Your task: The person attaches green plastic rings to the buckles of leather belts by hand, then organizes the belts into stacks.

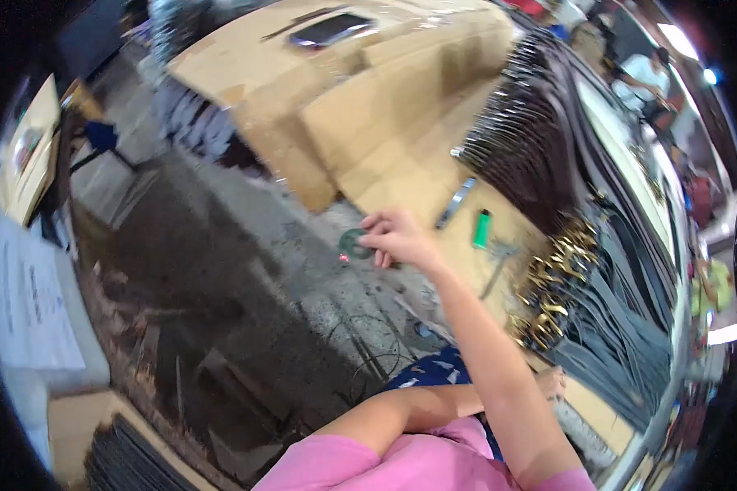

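Note:
My right hand reaches out past the cardboard edge, over the floor. It is closed in a pinch on a round, flat greenish disc, whose exact kind I cannot make out. My left arm crosses beneath the right one. At its end, my left hand lies by the edge of the work surface near grey straps, with its fingers mostly hidden by my right forearm. On the cardboard beside my right hand are a green lighter, a slim metal-and-black tool and a thin grey tool.
Dark straps with silvery ends are stacked on the right. Grey straps with gold buckles lie nearer. A phone rests on the far cardboard. A seated person is in the background. A carton stands lower left.

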A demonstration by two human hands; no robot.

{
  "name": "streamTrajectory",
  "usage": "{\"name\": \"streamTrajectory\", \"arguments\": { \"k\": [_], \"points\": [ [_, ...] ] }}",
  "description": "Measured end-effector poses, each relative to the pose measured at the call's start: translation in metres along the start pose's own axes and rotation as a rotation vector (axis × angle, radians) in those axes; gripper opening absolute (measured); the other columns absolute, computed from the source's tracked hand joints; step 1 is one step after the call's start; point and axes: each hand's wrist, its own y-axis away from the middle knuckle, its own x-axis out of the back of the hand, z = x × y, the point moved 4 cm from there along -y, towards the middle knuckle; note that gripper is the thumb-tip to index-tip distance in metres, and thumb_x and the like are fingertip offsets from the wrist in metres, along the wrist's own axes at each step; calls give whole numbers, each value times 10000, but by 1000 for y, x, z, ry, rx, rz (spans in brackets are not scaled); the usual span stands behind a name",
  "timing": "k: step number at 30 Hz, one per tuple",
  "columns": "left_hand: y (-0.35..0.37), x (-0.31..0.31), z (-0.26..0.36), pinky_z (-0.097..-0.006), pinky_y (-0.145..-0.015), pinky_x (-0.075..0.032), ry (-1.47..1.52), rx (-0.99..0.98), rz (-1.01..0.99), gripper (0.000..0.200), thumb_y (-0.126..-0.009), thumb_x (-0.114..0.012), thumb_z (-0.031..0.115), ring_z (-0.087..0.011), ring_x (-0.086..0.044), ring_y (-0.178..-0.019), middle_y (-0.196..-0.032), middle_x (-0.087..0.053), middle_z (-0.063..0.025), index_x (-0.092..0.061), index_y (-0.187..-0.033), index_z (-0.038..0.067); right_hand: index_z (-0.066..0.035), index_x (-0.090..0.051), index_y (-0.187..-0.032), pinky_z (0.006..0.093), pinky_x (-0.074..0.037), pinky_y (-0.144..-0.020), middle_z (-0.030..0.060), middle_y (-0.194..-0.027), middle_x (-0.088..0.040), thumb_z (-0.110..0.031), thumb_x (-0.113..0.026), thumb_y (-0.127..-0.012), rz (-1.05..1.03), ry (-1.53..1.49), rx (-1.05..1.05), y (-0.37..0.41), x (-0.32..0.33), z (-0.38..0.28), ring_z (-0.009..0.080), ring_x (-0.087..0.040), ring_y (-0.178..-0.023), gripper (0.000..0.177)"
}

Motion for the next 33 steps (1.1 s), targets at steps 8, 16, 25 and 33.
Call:
{"name": "streamTrajectory", "arguments": {
  "k": [8, 16, 25, 33],
  "points": [
    [1, 20, 19, -409, -952, -459, 1, 112, -37, 238, -781, -696, 47, -336, -572, -1052, -1038, -632, -160, -681, -1016, 7, 97, -596, -1151, 286, -553, -477, 116, -758, -683, -28, -737, -831, 82, -199, 131, 41, -5, 5, 181, -685, -590, 372],
    [-6, 28, 34, -384, -885, -515, -67, 142, -110, 230, -808, -700, 52, -327, -619, -1008, -1044, -658, -143, -680, -1033, 12, 97, -622, -1095, 302, -604, -582, 148, -803, -700, -8, -697, -872, 195, -553, 278, 179, 35, -3, 228, -723, -687, 257],
    [27, 92, 101, -410, -941, -478, -562, 77, 149, 312, -774, -754, 53, -303, -600, -1068, -1102, -646, -119, -675, -1076, 58, -65, -629, -934, 343, -561, -643, 98, -809, -689, -214, -586, -991, 1185, -763, 458, 446, 116, 99, 213, -684, -682, 165],
    [-21, 137, 91, -434, -1002, -377, -961, 179, 55, 539, -688, -822, 175, -310, -511, -1120, -1174, -558, -100, -622, -1180, 78, -37, -629, -876, 298, -539, -690, 90, -785, -680, -198, -561, -1007, 1385, -647, 468, 473, 90, 154, 161, -662, -711, 218]
  ]
}}
